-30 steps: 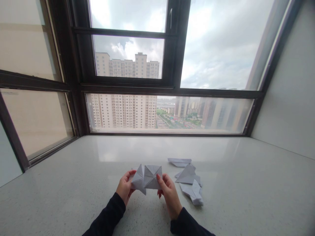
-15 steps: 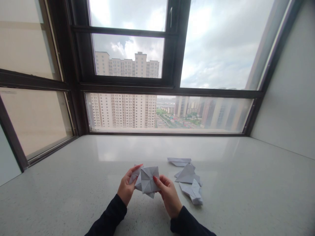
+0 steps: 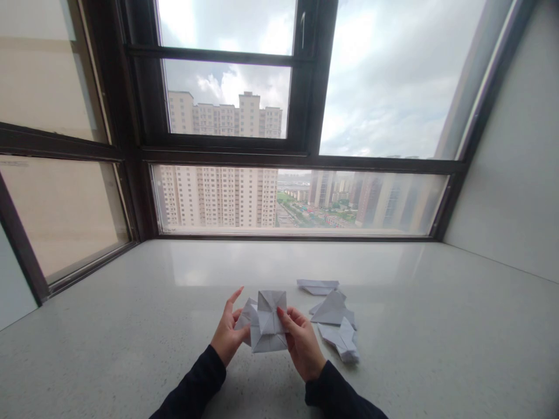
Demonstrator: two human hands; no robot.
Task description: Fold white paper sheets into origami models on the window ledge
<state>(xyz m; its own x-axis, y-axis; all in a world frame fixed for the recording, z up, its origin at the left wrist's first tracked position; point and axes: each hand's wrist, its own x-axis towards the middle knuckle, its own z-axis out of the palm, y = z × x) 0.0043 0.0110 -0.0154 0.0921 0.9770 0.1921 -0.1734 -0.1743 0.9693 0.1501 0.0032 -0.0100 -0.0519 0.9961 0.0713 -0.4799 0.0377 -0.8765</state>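
Both hands raised together just above the near middle of the bench (image 3: pixel 131 326), clamped on one folded white paper piece (image 3: pixel 267 321). Left hand (image 3: pixel 227 331) gripping the piece's left flap from behind, forefinger lifted free and pointing up and away. Right hand (image 3: pixel 301 343) pinching the right edge, thumb pressed on the front face near the central crease. Piece held between the two hands, upright and facing back toward the wearer, long axis running near to far, a square pleated panel on top and a broader flap below; neither hand clearly nearer, each holding its own side, the right covering more of the face. Dark sleeves reaching in from the near edge. Further out, just right of the right hand, three more folded papers on the bench: a crumpled one (image 3: pixel 343 342) nearest, a pointed triangular one (image 3: pixel 332 309) behind it, a flat narrow one (image 3: pixel 318 286) farthest. Beyond, a dark-framed window (image 3: pixel 305 157) along the far edge, with tall apartment blocks and cloudy sky outside, and a plain wall (image 3: pixel 515 174) on the right.
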